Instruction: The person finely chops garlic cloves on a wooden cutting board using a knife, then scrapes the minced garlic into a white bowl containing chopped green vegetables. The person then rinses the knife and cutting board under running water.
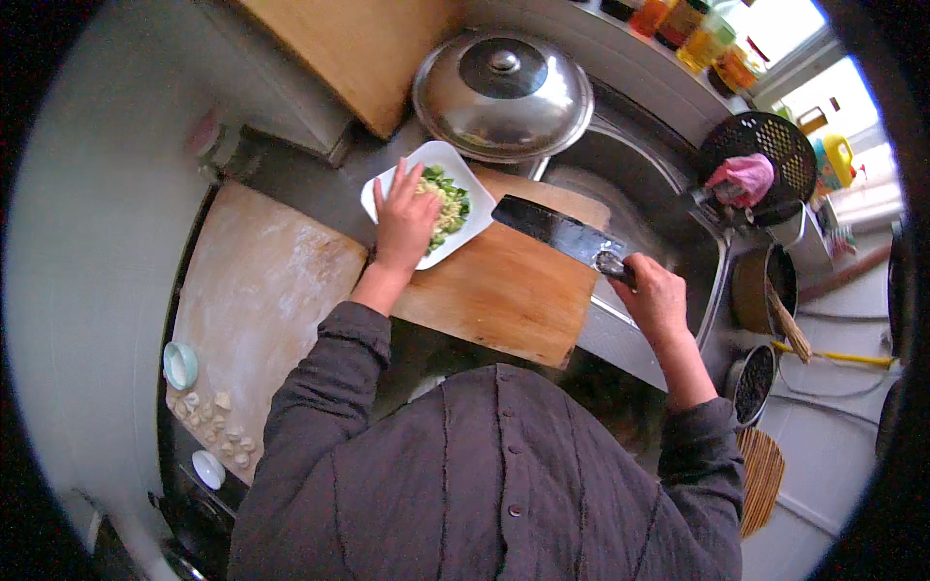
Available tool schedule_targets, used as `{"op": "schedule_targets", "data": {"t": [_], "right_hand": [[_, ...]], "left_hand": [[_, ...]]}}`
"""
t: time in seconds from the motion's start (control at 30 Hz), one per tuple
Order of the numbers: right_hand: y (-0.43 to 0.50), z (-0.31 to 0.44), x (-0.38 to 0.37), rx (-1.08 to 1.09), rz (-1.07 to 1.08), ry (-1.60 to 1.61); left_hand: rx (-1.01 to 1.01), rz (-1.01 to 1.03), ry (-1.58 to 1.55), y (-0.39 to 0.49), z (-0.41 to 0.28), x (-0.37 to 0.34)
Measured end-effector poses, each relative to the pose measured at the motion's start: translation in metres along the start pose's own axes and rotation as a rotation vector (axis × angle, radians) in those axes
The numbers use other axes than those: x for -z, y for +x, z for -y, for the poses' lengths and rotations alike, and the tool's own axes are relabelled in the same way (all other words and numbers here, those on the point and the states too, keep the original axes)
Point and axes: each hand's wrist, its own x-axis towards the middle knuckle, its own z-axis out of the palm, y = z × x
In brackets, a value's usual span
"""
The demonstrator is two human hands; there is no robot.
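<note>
My left hand [408, 218] reaches over a white square dish [463, 238], its fingers spread at the food inside. The dish holds chopped green vegetables [456, 203] around a pale yellow minced heap, partly hidden by my fingers. In my right hand [657, 294] is the dark handle of a cleaver [556, 231]. Its wide blade points left, above the right part of a wooden cutting board [501, 290] and the near edge of the sink. The dish rests at the board's left side.
A metal wok lid [508, 109] stands behind the board, beside the steel sink [654, 189]. Left lies a floured board [269, 261] with small dough pieces [218, 428] and a light blue bowl [180, 365]. Pots [752, 385] stand at the right; bottles [705, 43] line the sill.
</note>
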Motion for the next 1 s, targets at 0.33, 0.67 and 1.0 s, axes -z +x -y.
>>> {"op": "schedule_targets", "data": {"t": [0.33,0.67,1.0], "right_hand": [[-0.025,-0.029,-0.016,-0.584,0.417,0.861],[-0.038,-0.103,-0.027,-0.576,0.444,0.510],[0.038,-0.278,-0.051,-0.227,-0.010,-0.294]], "left_hand": [[0.056,0.131,-0.049,0.000,0.009,-0.006],[0.052,0.136,-0.053,0.005,-0.052,-0.007],[0.532,0.930,-1.378,0.059,-0.263,-0.135]]}}
